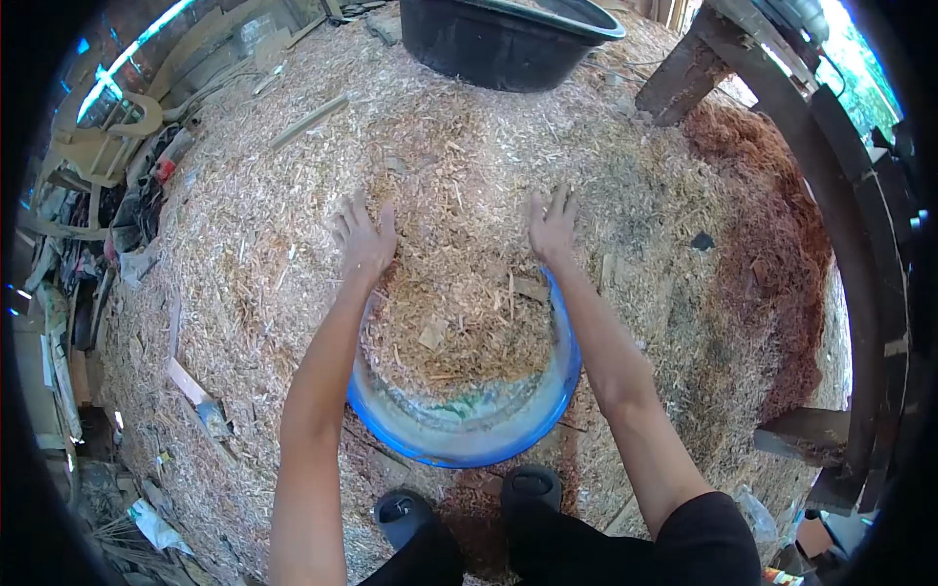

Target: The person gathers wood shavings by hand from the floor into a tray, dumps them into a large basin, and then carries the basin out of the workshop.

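A round basin with a blue rim (457, 461) lies on the ground in front of my feet, its far side buried under wood shavings (454, 322). Shavings fill most of it, while its pale inner wall shows at the near side. My left hand (364, 236) rests on the shavings past the basin's far left edge, fingers spread and pointing away from me. Level with it on the right, my right hand (554, 227) lies on the shavings with its fingers apart. Neither hand holds an object that I can make out.
A large black tub (503, 44) stands at the far side. Reddish sawdust (772, 254) is heaped on the right beside a dark wooden frame (845, 195). Clutter and a wooden chair-like piece (103, 146) line the left. A wood strip (310, 121) lies on the shavings.
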### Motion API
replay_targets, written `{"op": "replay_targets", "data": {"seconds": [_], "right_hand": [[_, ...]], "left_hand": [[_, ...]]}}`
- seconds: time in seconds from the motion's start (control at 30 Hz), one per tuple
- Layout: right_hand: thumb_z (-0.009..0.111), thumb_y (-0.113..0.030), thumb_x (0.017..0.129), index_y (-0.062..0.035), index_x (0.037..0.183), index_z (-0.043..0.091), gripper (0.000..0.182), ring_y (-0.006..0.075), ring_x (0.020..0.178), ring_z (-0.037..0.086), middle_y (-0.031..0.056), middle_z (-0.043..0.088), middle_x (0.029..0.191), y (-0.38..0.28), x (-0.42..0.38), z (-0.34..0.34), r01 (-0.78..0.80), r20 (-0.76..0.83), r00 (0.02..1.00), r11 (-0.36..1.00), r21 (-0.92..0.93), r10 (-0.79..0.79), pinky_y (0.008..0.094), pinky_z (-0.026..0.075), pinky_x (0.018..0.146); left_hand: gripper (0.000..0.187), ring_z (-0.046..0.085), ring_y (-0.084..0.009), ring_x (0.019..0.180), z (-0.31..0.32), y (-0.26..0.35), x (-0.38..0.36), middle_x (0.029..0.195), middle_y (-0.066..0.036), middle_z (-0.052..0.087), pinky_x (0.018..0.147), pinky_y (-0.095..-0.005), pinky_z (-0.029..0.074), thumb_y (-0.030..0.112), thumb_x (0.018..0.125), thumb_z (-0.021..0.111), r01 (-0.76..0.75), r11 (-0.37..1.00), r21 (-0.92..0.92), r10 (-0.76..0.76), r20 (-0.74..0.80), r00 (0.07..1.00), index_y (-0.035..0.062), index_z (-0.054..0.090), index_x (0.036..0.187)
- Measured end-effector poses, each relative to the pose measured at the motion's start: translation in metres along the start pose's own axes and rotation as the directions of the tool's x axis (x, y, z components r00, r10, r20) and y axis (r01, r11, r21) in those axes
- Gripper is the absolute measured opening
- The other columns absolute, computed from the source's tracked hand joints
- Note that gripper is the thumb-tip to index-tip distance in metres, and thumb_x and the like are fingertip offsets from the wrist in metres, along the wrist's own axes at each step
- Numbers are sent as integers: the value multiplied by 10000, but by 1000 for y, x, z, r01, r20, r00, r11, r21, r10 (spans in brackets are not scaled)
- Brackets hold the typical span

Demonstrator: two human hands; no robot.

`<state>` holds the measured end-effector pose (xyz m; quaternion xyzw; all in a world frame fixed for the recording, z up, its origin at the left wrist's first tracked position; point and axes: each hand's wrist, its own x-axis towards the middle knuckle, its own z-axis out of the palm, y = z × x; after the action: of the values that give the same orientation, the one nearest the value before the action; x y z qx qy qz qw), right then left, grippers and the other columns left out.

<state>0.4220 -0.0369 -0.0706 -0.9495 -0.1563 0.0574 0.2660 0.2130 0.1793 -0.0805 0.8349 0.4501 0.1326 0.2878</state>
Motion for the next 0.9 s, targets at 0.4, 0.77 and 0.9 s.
{"op": "replay_targets", "data": {"seconds": [0.4, 0.77, 0.9], "right_hand": [[385, -460, 965, -44, 1494, 186, 702, 435, 1385, 242, 322, 179, 1486, -96, 13, 54, 313, 11, 947, 930, 190, -321, 547, 257, 1103], [370, -490, 965, -56, 1431, 354, 637, 386, 1388, 292, 239, 346, 1469, -91, 66, 53, 523, -136, 852, 834, 177, -505, 548, 245, 1124], [400, -466, 958, -88, 1379, 451, 567, 377, 1333, 390, 179, 420, 1443, -97, 61, 58, 497, 31, 867, 867, 29, -498, 531, 251, 1112]], "left_hand": [[830, 99, -502, 1400, 42, 16, 31, 1515, -326, 104, 1149, -563, 77, 538, 931, 455, -35, 995, -89, 9, -276, 961, -30, 187, 1472], [708, 188, -398, 1421, 6, 19, 75, 1543, -220, 193, 1168, -504, 134, 515, 967, 369, -268, 963, -27, 254, -240, 937, 25, 274, 1469], [660, 276, -363, 1394, 29, 13, 90, 1508, -189, 302, 1162, -476, 168, 517, 961, 385, -266, 955, -135, 245, -153, 957, 60, 368, 1438]]}}
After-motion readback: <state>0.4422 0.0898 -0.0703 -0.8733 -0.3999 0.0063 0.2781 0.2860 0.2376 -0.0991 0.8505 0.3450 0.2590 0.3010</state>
